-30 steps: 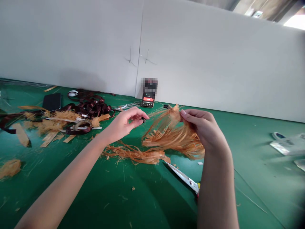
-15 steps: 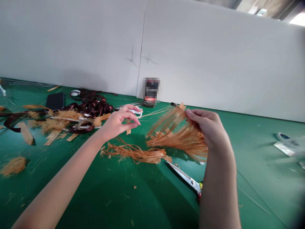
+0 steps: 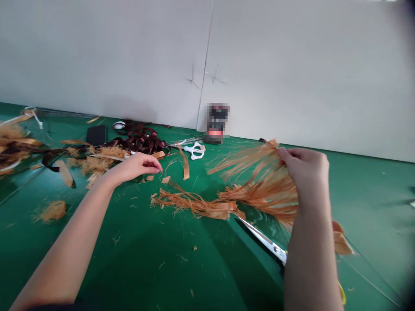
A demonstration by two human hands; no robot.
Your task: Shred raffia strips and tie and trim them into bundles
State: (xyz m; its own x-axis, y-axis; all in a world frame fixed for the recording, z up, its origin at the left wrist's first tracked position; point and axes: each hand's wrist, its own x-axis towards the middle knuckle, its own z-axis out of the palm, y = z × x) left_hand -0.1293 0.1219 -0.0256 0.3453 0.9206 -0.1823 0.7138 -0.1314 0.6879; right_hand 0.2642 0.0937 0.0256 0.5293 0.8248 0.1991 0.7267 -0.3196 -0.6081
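Observation:
My right hand (image 3: 306,166) pinches the uncut end of a frayed orange ribbon (image 3: 251,157) between thumb and fingers. Its loose threads fan out to the left, above the green tabletop. My left hand (image 3: 141,165) is over the table at left, its fingertips brought together; a fine thread shows beside them, but whether it is held I cannot tell. Below the held ribbon lies a pile of frayed orange ribbons (image 3: 259,201). Nearer the middle rests another frayed bundle (image 3: 201,205). Large scissors (image 3: 262,239) lie beside it, their handles mostly hidden by my right forearm.
White-handled scissors (image 3: 194,150) lie at the back, near a blurred-out upright object (image 3: 217,123) by the white partition (image 3: 292,77). Dark brown ribbon (image 3: 145,140), a dark flat device (image 3: 96,135) and fluffy fibre scraps (image 3: 97,160) spread at left. One fibre clump (image 3: 53,211) sits closer.
My left hand has moved left and down, away from the ribbon, and its fingers have closed together. My right hand still holds the frayed ribbon. The view has swung slightly left.

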